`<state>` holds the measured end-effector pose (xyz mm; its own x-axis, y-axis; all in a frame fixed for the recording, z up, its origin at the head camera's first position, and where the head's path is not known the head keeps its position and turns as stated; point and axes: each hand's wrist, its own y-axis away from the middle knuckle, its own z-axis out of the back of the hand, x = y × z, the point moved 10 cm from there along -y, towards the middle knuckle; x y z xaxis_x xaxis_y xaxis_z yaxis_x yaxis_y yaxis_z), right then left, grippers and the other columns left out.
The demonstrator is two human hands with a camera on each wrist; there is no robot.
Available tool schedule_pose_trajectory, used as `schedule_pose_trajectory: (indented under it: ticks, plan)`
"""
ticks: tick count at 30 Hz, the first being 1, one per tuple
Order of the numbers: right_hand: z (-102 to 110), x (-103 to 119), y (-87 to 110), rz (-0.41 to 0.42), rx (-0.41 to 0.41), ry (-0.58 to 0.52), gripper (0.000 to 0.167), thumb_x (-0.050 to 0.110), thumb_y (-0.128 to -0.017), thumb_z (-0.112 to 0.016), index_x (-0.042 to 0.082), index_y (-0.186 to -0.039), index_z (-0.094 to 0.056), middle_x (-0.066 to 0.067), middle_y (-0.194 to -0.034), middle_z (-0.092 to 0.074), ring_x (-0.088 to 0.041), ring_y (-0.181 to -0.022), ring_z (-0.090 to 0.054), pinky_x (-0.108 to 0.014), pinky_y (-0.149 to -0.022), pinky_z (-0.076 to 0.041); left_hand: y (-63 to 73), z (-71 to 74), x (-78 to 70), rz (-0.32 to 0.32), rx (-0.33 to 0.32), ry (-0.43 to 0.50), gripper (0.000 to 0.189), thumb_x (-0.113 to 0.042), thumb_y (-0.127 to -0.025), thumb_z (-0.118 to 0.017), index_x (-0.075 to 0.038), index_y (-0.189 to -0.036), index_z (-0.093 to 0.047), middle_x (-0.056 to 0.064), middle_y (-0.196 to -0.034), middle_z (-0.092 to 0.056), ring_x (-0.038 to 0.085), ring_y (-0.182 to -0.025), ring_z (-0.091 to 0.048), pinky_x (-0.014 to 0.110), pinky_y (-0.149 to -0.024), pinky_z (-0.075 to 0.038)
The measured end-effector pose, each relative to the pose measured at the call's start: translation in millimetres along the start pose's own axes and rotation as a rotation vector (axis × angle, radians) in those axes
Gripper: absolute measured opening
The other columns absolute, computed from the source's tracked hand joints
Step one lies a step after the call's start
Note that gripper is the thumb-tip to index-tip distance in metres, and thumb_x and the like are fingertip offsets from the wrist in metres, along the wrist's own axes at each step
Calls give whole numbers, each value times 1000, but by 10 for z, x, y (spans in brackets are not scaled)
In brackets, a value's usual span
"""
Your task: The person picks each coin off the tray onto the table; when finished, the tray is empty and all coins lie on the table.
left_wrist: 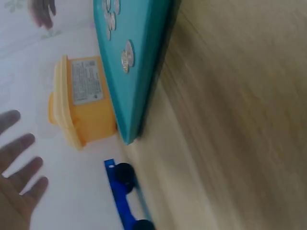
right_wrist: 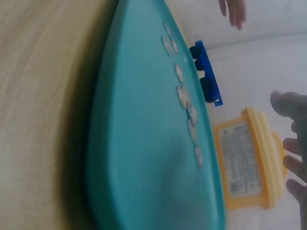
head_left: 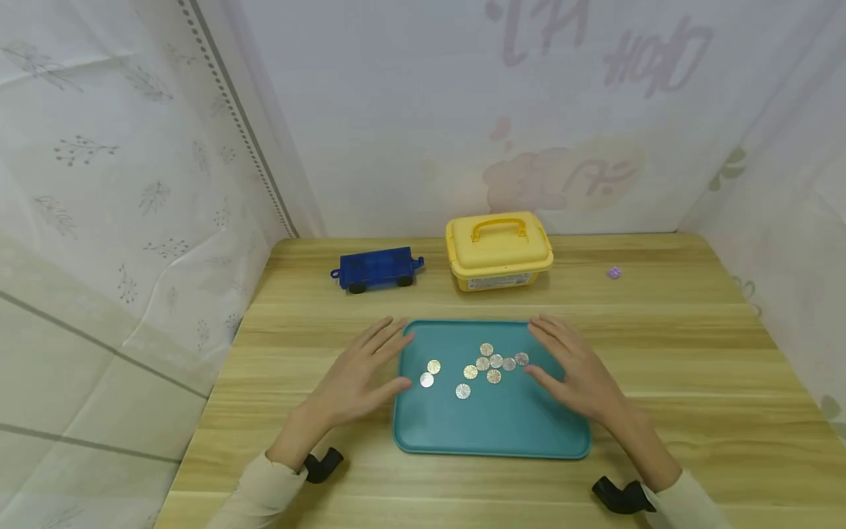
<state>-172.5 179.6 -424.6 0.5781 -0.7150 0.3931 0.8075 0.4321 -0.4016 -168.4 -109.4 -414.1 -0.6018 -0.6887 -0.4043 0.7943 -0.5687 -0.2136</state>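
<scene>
1. Fingers (head_left: 396,346) of the left hand (head_left: 353,378), spread, nearly straight, thumb apart; nothing pinched. Placed over the tray's left edge; contact with the rim cannot be told.
2. Right hand (head_left: 581,371), fingers likewise parted and holding nothing, thumb toward the discs. Placed over the tray's right edge; contact again uncertain.
3. Discs (head_left: 493,376), coin-like, metallic, ten visible, all flat on the tray between the hands. Seven sit in a loose cluster right of the middle; one lies apart, nearer the person; two lie side by side at left.
4. Progress, as judged: discs set out on the tray, none lifted or gripped. Handling seems either not begun or finished; the frames do not settle which. No sorted order is apparent.
5. Bearing: round discs, no long axis singly; the cluster trails roughly left to right.
6. Tray (head_left: 492,426), blue-green, rounded corners, on the table (head_left: 674,353); long axis left to right, one long side facing the person.
7. Beyond the tray: yellow box (head_left: 499,246), lidded, handle on top; blue wagon (head_left: 377,268), lengthwise left to right.
</scene>
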Motion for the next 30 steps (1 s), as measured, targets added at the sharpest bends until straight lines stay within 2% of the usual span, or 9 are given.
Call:
schedule_pose_trajectory:
  ticks: [2, 5, 9, 13, 17, 18, 20, 26, 30]
  plan:
    - [26, -45, 32, -8, -49, -38, 58, 14, -82, -80, 2, -135, -60, -14, -137, -61, -34, -131, -52, -50, -112, -40, -2, 18, 40, -10, -49, 92, 59, -39, -95, -65, -17, -148, -50, 2, -159, -39, 27, -150, -31, 53, -120, -32]
    - [44, -114, 76, -31, -98, -74, 45, 6, -80, -80, 2, -123, -67, -11, -122, -69, -31, -116, -61, -50, -97, -48, -12, 5, 182, 19, -122, 254, 43, -28, -97, -66, -16, -138, -60, 5, -149, -51, 24, -141, -44, 47, -116, -39]
    - [15, -202, 128, -65, -121, -127, 35, 2, -81, -79, 1, -115, -71, -9, -113, -72, -28, -108, -64, -34, -95, -49, -11, -95, 435, 116, -198, 458, 28, -21, -100, -61, -13, -125, -68, 8, -136, -61, 20, -131, -54, 38, -111, -45]
    - [-67, -395, 191, -187, -129, -227, 28, 4, -86, -76, 1, -113, -70, -6, -110, -72, -17, -104, -62, -17, -93, -46, -21, -138, 584, 246, -273, 611, 27, -17, -102, -57, -2, -120, -68, 11, -127, -66, 25, -122, -60, 33, -105, -51]
    - [-129, -541, 243, -277, -161, -322, 24, 5, -88, -74, 4, -112, -71, -6, -109, -72, -6, -101, -59, -9, -90, -45, -30, -275, 795, 367, -333, 708, 26, -17, -102, -57, 0, -119, -68, 15, -121, -68, 28, -115, -64, 25, -100, -53]
    - [-142, -557, 248, -284, -163, -340, 24, 5, -88, -74, 4, -112, -71, -6, -109, -72, -5, -101, -59, -8, -90, -44, -33, -328, 859, 382, -339, 714, 27, -19, -102, -57, -2, -119, -68, 14, -120, -69, 26, -115, -64, 21, -98, -52]
    - [-169, -573, 254, -302, -160, -359, 22, 6, -89, -74, 5, -111, -72, -6, -108, -72, -4, -100, -60, -9, -90, -46, -47, -441, 967, 398, -339, 739, 28, -22, -102, -57, -5, -121, -67, 15, -121, -68, 26, -114, -65, 21, -96, -53]
    - [-296, -660, 268, -357, -113, -344, 18, 13, -92, -72, 6, -109, -72, -3, -105, -71, 0, -97, -60, -12, -86, -49, -159, -591, 1011, 403, -364, 860, 29, -14, -101, -57, 3, -125, -63, 24, -126, -64, 37, -117, -62, 20, -93, -55]
    - [-362, -651, 224, -318, -98, -301, 18, 10, -89, -75, 5, -106, -72, -3, -102, -71, -8, -95, -63, -15, -83, -51, -237, -663, 991, 402, -375, 835, 31, -9, -102, -55, 4, -129, -61, 24, -131, -61, 38, -123, -58, 14, -97, -50]
